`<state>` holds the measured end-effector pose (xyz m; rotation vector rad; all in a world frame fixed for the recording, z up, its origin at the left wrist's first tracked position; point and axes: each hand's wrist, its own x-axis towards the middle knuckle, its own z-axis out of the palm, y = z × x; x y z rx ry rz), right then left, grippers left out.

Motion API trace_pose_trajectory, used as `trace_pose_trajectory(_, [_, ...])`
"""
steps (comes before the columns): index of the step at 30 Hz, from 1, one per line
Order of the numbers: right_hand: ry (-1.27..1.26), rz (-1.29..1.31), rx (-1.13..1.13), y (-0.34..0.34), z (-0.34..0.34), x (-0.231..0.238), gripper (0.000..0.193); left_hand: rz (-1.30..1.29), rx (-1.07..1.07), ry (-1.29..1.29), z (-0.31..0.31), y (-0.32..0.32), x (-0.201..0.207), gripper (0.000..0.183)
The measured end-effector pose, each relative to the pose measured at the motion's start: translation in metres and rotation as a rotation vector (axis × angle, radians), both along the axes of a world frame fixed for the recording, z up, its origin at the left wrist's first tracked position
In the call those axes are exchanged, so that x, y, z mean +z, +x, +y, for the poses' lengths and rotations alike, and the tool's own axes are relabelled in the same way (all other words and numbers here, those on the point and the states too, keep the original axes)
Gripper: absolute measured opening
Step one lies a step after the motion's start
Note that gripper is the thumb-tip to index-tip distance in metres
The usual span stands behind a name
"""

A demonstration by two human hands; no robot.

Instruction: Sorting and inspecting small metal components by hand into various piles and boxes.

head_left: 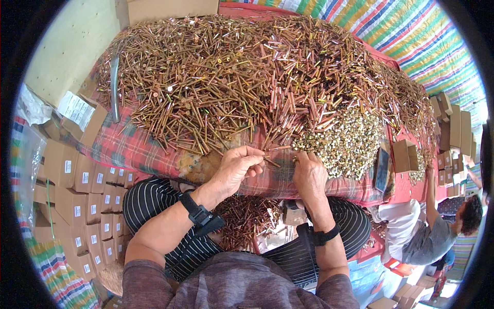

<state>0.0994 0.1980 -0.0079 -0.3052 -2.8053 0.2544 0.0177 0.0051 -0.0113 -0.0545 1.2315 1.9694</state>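
At the near edge of a plaid cloth (126, 159), my left hand (239, 166) is closed in a pinch on a thin copper-coloured bolt (272, 162), which sticks out to the right. My right hand (311, 174) is closed beside a heap of small brass-coloured nuts (347, 144). What its fingertips grip is hidden. A copper-coloured tube (281, 148) lies just beyond, between both hands. Farther off spreads a large heap of long bolts (200, 82), with shorter tube-like metal pieces (293, 100) toward its right.
A curved metal strip (115, 82) rests at the heap's left. Stacked cardboard boxes (85, 211) stand left below the cloth. A dark phone-like slab (381, 169) and an open carton (405, 155) lie right. More metal pieces (247, 216) sit between my legs. Another person (432, 239) reaches in at right.
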Motion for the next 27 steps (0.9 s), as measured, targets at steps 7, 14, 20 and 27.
trace_pose_trajectory(7, [-0.064,0.030,-0.058,-0.003,-0.004,0.005,0.004,0.067,-0.005,-0.033,-0.003,-0.002,0.005,0.011])
trace_pose_trajectory(14, [-0.003,-0.056,-0.007,-0.004,-0.003,-0.001,0.009,0.079,-0.001,-0.077,-0.002,-0.002,0.007,0.011])
trace_pose_trajectory(20, [-0.007,0.013,0.009,-0.012,-0.003,-0.006,0.009,0.114,-0.020,-0.079,-0.001,0.000,0.006,0.011])
trace_pose_trajectory(27, [-0.591,0.123,-0.004,-0.011,-0.022,0.013,0.006,0.126,-0.031,-0.088,-0.004,-0.001,0.008,0.012])
